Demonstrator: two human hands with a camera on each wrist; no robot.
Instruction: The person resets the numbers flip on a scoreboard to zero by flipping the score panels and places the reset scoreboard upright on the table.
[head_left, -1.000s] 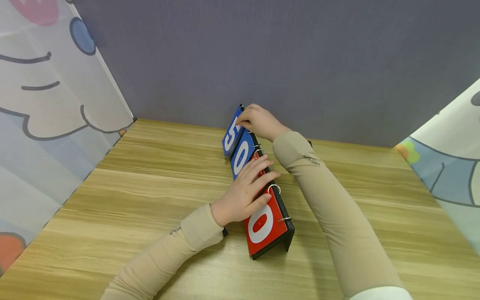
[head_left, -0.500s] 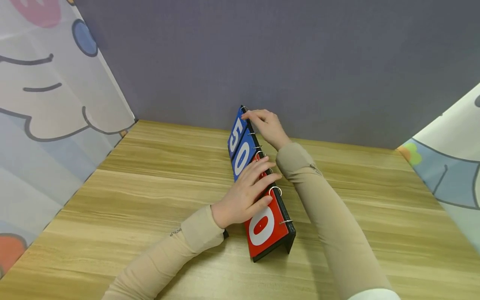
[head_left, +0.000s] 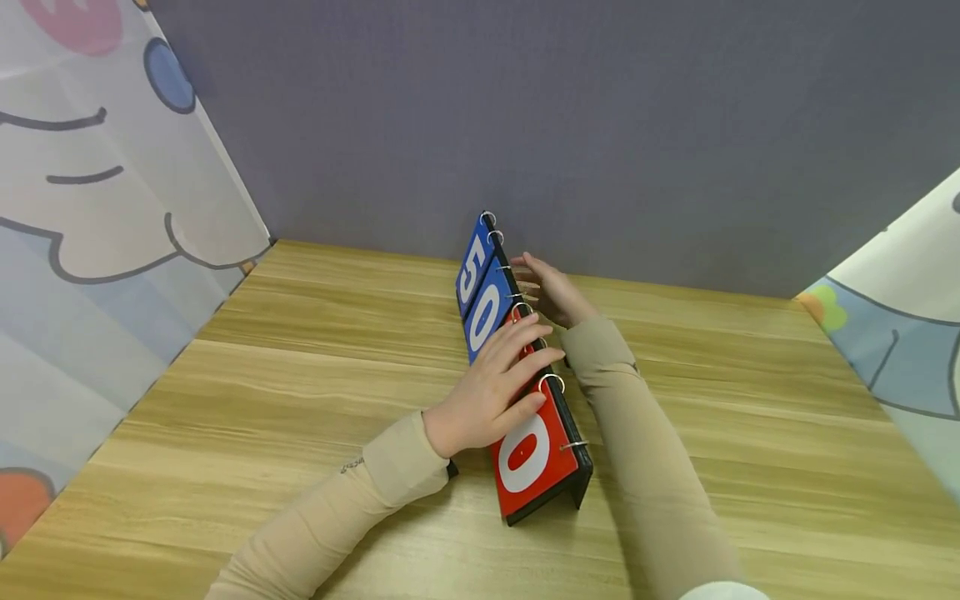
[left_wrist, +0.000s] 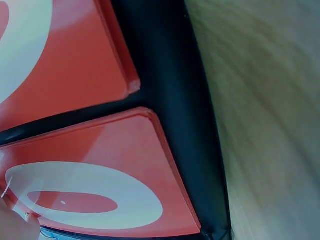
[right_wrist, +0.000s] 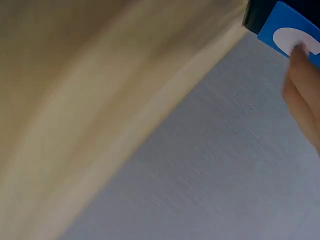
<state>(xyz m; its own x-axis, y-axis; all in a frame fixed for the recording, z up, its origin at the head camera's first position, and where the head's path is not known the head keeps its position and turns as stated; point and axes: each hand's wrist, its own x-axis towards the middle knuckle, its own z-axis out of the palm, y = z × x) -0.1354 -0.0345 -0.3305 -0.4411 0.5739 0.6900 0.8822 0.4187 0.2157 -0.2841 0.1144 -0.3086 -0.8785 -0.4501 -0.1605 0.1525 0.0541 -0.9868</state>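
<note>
A tabletop flip scoreboard (head_left: 567, 417) stands like a tent on the table, with blue and red number cards on rings. The far blue card (head_left: 464, 283) reads 5, and the blue card beside it (head_left: 475, 339) reads 0. The nearest red card (head_left: 517, 500) also shows 0. My left hand (head_left: 476, 400) rests across the red cards, fingers spread toward the top edge and partly covering them. Behind the board, my right hand (head_left: 555, 292) has loosely bent fingers, partly hidden. In the right wrist view, a fingertip overlaps a blue card (right_wrist: 270, 31) with a white figure on the rear side.
The wooden table (head_left: 315, 358) extends on both sides of the board. A grey partition (head_left: 600, 125) rises close behind the board's far end. Printed cartoon curtains (head_left: 97, 208) flank the table at left and right.
The blue 5 card, lifted off the board a second ago, now lies flat on it. My right hand has let go and moved down behind the board. My left hand has stayed in place.
</note>
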